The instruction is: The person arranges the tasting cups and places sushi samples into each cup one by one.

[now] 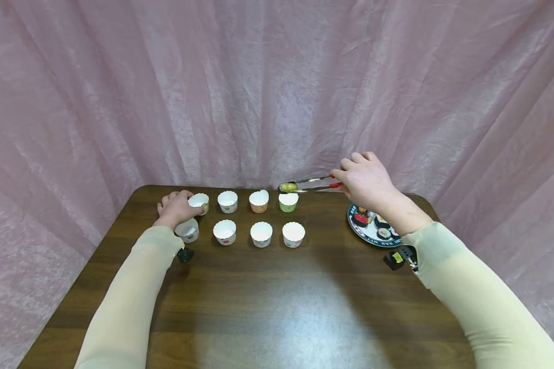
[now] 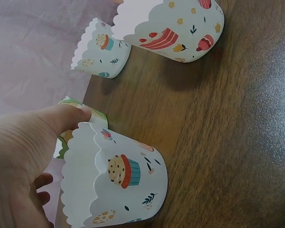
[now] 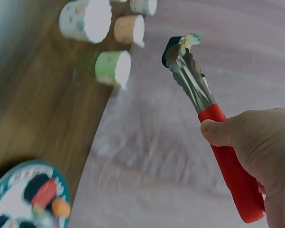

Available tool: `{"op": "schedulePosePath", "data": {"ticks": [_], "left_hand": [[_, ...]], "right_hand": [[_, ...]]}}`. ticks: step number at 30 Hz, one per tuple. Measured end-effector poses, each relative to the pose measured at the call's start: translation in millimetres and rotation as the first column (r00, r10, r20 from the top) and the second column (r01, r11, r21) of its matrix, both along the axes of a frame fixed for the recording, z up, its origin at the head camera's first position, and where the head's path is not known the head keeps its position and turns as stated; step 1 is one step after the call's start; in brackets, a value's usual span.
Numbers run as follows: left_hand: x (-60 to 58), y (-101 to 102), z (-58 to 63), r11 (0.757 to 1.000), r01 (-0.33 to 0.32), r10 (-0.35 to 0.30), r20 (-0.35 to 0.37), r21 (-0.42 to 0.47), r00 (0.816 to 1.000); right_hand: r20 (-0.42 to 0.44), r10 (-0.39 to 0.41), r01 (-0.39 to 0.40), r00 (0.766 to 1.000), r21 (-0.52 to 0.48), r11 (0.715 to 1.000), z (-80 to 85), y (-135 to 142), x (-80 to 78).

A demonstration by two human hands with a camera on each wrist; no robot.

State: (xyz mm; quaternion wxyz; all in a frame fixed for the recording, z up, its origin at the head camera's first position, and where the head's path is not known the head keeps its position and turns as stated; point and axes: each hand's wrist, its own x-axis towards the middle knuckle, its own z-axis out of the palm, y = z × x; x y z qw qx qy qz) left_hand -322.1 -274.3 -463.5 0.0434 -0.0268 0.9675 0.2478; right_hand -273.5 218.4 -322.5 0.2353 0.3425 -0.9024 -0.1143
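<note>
My right hand grips red-handled metal tongs above the table's back edge. A sushi piece with a dark wrap and yellow-green filling is pinched in the tips, over a green paper baking cup. At the back left, my left hand holds a paper baking cup, its thumb on the near right side and its fingers at the left. In the left wrist view this cup has a green pattern, mostly hidden behind the hand and a nearer white cup.
An orange cup and a white cup continue the back row. White cups form a front row. A round plate of sushi stands at the right, partly behind the right arm. A pink curtain hangs behind the brown table.
</note>
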Motion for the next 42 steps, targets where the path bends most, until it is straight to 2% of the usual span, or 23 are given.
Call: {"op": "schedulePosePath", "data": {"ticks": [6,11,19,27,33,42], "left_hand": [[-0.4,-2,0.5,1.000,0.000,0.000,0.005,-0.002,1.000],[0.2,-4,-0.3,1.000,-0.005,0.005,0.018,0.002,1.000],[3.9,-4,1.9,1.000,-0.012,0.012,0.023,0.002,1.000],[7.4,-5,5.3,1.000,-0.011,0.011,0.027,-0.008,1.000],[7.4,0,5.6,1.000,-0.007,0.007,0.035,-0.010,0.999],[9.1,1,4.1,1.000,-0.006,0.006,0.021,-0.005,1.000]], "right_hand": [[-0.057,0.052,-0.051,0.997,0.017,0.999,-4.0,-49,-14.9],[-0.091,0.058,-0.053,0.994,0.057,0.997,-8.6,-91,-27.5],[-0.143,0.035,-0.010,0.989,0.170,0.985,-16.0,-156,-38.0],[-0.163,0.016,0.029,0.986,0.267,0.963,-21.2,-216,-40.1],[-0.195,0.049,0.003,0.980,0.259,0.966,-29.0,-242,-41.1],[-0.210,0.063,-0.007,0.976,0.257,0.966,-44.1,-258,-42.1]]}}
